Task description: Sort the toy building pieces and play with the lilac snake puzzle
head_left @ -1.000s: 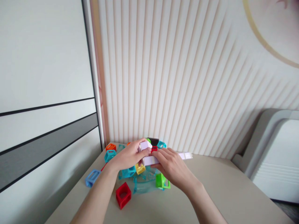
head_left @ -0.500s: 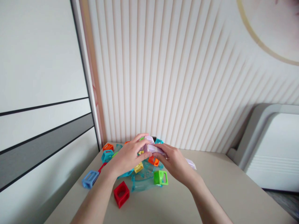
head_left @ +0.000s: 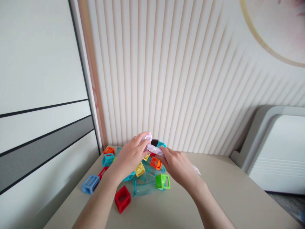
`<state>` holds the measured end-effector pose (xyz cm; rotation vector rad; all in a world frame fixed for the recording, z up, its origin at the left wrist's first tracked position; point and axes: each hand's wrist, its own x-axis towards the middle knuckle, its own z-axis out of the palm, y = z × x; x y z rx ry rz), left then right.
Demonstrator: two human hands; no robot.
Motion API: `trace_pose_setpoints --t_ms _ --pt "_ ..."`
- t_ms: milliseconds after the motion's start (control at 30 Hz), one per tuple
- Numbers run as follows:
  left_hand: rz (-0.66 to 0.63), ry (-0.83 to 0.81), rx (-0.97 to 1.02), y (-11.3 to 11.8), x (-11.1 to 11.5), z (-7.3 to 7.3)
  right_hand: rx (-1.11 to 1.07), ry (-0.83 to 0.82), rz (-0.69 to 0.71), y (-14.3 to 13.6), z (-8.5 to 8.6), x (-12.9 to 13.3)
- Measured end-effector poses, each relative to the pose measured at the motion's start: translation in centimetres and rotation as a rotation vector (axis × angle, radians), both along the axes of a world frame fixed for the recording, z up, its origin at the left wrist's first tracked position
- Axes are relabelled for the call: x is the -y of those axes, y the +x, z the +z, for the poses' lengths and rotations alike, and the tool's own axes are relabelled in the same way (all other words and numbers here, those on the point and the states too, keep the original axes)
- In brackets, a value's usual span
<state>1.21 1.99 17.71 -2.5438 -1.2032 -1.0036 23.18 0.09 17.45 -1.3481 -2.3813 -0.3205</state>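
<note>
A pale lavender snake puzzle (head_left: 156,150), made of jointed wedge-like segments, is held between both hands above the table. My left hand (head_left: 128,157) is closed round its bent left end, fingers over the top and thumb below. Gripping the straight stretch, my right hand (head_left: 177,163) has its thumb and fingers pressed on the segments; the far end sticks out past the wrist on the right. Under the hands lie a yellow block (head_left: 140,170), an orange block (head_left: 156,163) and a transparent teal plastic piece (head_left: 144,187). The fingertips of both hands are partly hidden.
On the beige table (head_left: 190,210) are a green block (head_left: 162,181), a red block (head_left: 123,199), a blue block (head_left: 90,184) and several other hollow blocks. A ribbed wall (head_left: 166,79) stands behind, a white panel (head_left: 43,57) at left, and a grey-white appliance (head_left: 281,152) at right.
The left hand has risen slightly and moved left, with the puzzle's bent end turned. More of the straight stretch shows between the hands. The view has shifted a little.
</note>
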Motion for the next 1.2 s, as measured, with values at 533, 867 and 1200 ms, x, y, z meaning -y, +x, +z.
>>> trace_pose_setpoints --t_ms 533,867,1200 --pt "-0.05 0.015 -0.128 0.4 -0.9 -0.8 -0.149 -0.298 0.142 0.4 0.8 1.0" --pt "0.081 0.281 -0.214 0.5 -0.4 -0.2 -0.813 -0.885 0.239 0.9 0.0 0.2" --pt "0.194 0.34 0.063 -0.3 -0.5 0.3 -0.944 -0.628 0.189 -0.6 0.1 1.2"
